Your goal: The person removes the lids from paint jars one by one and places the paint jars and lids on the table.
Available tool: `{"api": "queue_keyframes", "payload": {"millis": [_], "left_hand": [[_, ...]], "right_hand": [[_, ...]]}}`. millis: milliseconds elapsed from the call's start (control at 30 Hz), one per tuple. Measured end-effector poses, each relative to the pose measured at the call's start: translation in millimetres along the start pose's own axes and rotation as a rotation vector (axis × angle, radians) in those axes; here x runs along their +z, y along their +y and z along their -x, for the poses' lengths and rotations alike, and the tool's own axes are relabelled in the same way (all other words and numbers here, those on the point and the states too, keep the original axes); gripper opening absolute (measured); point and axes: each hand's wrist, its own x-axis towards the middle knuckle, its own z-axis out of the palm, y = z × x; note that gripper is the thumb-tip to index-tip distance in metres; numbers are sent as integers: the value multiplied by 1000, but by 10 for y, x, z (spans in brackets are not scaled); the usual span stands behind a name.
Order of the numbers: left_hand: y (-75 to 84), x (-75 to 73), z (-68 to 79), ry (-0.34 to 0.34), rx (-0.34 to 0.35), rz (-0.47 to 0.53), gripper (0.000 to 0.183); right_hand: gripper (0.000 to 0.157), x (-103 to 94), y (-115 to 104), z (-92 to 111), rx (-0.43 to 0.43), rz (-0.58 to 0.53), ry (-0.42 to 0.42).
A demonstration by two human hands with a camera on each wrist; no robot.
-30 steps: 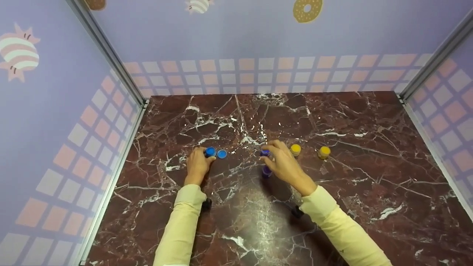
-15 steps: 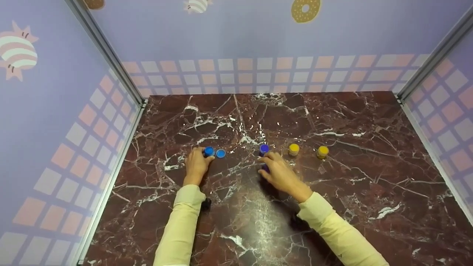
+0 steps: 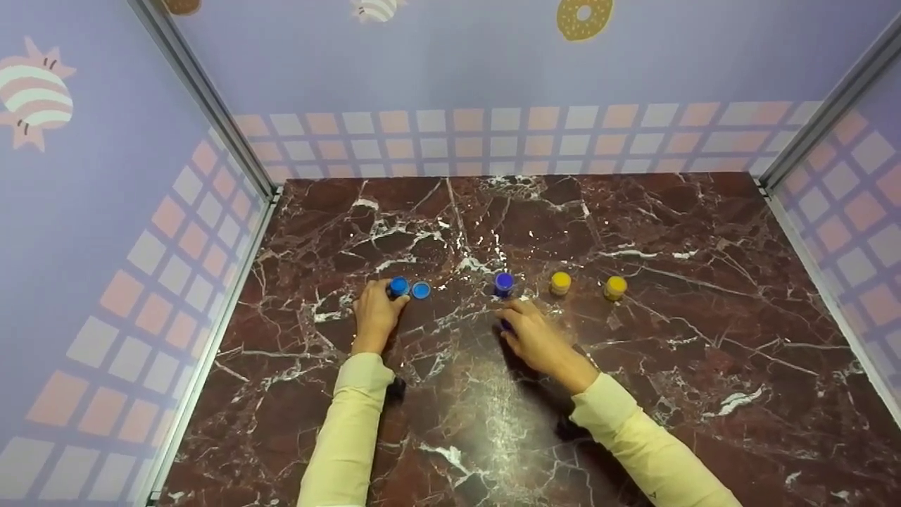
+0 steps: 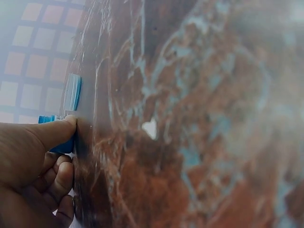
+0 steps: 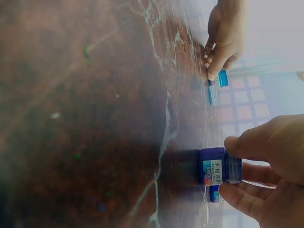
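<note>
My left hand (image 3: 376, 315) grips a small blue paint jar (image 3: 399, 286), thumb on its near side. Beside that jar a flat blue lid (image 3: 421, 290) lies on the table. With thumb and finger on either side of its top, my right hand (image 3: 540, 339) pinches a purple paint jar (image 5: 213, 167); the label faces the right wrist camera, while the hand hides most of this jar in the head view. Just beyond it stands another purple jar (image 3: 503, 284), apart from the fingers.
Two yellow-topped jars (image 3: 560, 283) stand to the right, in rough line with the blue jar and farther purple one. The marbled table (image 3: 704, 296) is enclosed at the back and sides by patterned panels (image 3: 450, 77); white flecks show near its middle.
My right hand has left the farther purple jar and drawn back toward me to the nearer purple jar. My left hand has stayed on the blue jar.
</note>
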Motion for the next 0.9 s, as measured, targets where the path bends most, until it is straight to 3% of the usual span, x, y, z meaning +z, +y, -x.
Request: {"api": "queue_keyframes", "payload": {"millis": [400, 700, 900], "left_hand": [[-23, 10, 0, -8, 4, 39, 52], [7, -55, -12, -65, -9, 47, 55], [48, -72, 65, -77, -25, 37, 61]], "right_hand": [[32, -70, -89, 252, -3, 11, -20], [33, -77, -209, 408, -21, 24, -20], [29, -45, -316, 493, -41, 50, -42]]}}
